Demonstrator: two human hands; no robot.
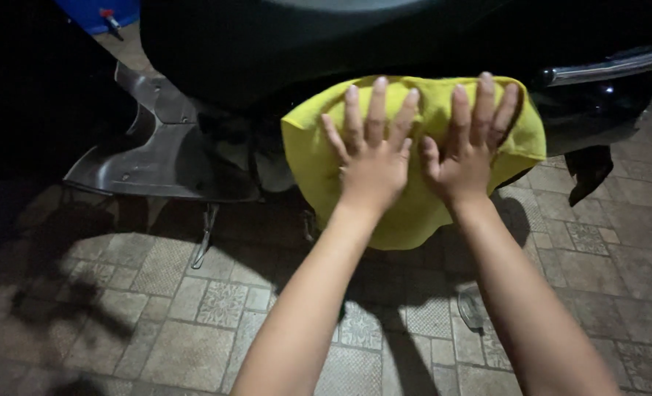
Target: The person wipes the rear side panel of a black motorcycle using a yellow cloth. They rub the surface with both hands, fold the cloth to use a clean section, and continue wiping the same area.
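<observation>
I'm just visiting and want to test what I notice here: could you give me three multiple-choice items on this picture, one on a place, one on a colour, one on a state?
1. Where does the soft cloth lie?
A. Flat on the paving
B. Against the dark glossy body of the vehicle
C. Over the grey footboard

2. What colour is the cloth?
A. Yellow
B. Blue
C. White

3. How are the two hands set?
A. Clenched in fists
B. Flat with fingers spread
C. Hanging clear of the cloth

Answers:
1 B: the yellow cloth drapes against the black vehicle body, above the tiled ground.
2 A: it is bright yellow all over.
3 B: the left hand and the right hand press on the cloth, side by side, palms down, fingers apart.
</observation>
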